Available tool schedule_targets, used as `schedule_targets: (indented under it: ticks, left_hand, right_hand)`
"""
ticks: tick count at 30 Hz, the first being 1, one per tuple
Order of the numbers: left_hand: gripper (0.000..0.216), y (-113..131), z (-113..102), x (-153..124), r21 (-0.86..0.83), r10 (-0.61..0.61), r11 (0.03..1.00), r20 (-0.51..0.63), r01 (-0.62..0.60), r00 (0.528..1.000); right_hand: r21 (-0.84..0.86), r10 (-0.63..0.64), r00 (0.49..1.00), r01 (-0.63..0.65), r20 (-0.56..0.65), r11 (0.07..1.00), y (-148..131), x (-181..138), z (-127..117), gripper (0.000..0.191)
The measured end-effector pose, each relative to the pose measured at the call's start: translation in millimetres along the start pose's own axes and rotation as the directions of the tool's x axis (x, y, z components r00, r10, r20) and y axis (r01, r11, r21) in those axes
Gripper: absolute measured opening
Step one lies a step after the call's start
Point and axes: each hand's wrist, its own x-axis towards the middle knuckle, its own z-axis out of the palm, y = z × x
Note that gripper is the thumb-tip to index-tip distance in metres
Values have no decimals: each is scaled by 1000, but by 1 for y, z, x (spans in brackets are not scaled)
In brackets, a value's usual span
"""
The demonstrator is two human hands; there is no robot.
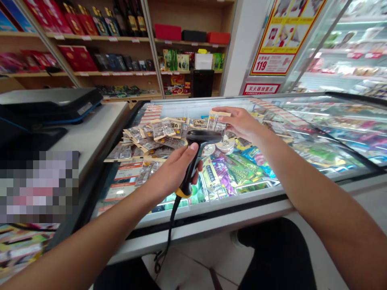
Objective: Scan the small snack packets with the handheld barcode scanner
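Observation:
My left hand (179, 167) is wrapped round the grip of a black handheld barcode scanner (204, 137) with a yellow base, its cable hanging down. The scanner's head points right, toward a small snack packet (215, 119) with a beige edge and clear, printed front. That packet is pinched at its top right by the fingers of my right hand (238, 123). A pile of similar snack packets (163, 131) lies on the glass top of the freezer (193, 231), left of the scanner. Further packets lie partly hidden behind my right hand.
Colourful packages (223, 173) and round tubs (226, 146) show through the freezer glass. At the left a counter (104, 121) carries a dark flat machine (51, 102). Shelves (111, 39) with boxes and bottles line the back; a lit display (356, 52) stands at the right.

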Motion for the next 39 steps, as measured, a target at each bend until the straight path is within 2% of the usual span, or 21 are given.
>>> schedule_targets:
  ticks: [4,8,14,16,19,23,25,30,33,35,38,39]
  left_hand:
    - [45,-4,1,-2,85,-34,996,33,31,999]
    - [45,-5,0,1,108,-51,993,44,46,998]
    - [42,-1,2,-1,81,-78,994,11,77,997]
    - [43,-1,3,-1,67,-74,995,-7,74,997]
    - [45,-1,3,-1,47,-56,997,-18,56,998]
    - [44,-1,2,1,45,-45,998,-21,46,999]
    - [44,-1,2,2,53,-37,998,-24,38,999]
    - [46,-3,2,2,44,-18,999,5,18,1000]
    - [43,-4,2,2,-17,1,1000,-41,-2,999]
    - [42,-3,1,2,-98,45,994,-126,-57,991]
    - [39,4,-2,2,-241,123,951,-272,-192,954]
    - [37,7,-4,2,-282,143,930,-314,-236,939]
  right_hand:
    - [172,1,1000,1,-11,985,10,6,-1,42]
    - [316,-102,995,91,18,944,21,12,-1,36]
    - [343,-135,990,139,-36,929,29,20,-4,34]
    - [284,-138,983,168,-124,944,33,25,-13,35]
    - [55,-156,941,180,-300,982,45,31,-33,35]
    - [-301,-203,890,79,-409,950,64,38,-65,26]
    - [-366,-173,877,-4,-448,930,73,38,-80,20]
    - [-389,-59,855,-172,-515,905,97,35,-102,7]
    - [-451,-24,856,-248,-517,857,101,37,-101,8]
    - [-492,-86,856,-208,-510,846,92,38,-92,14]
    - [-534,-249,875,-12,-415,846,59,31,-60,20]
    - [-506,-313,890,113,-331,855,44,25,-45,22]
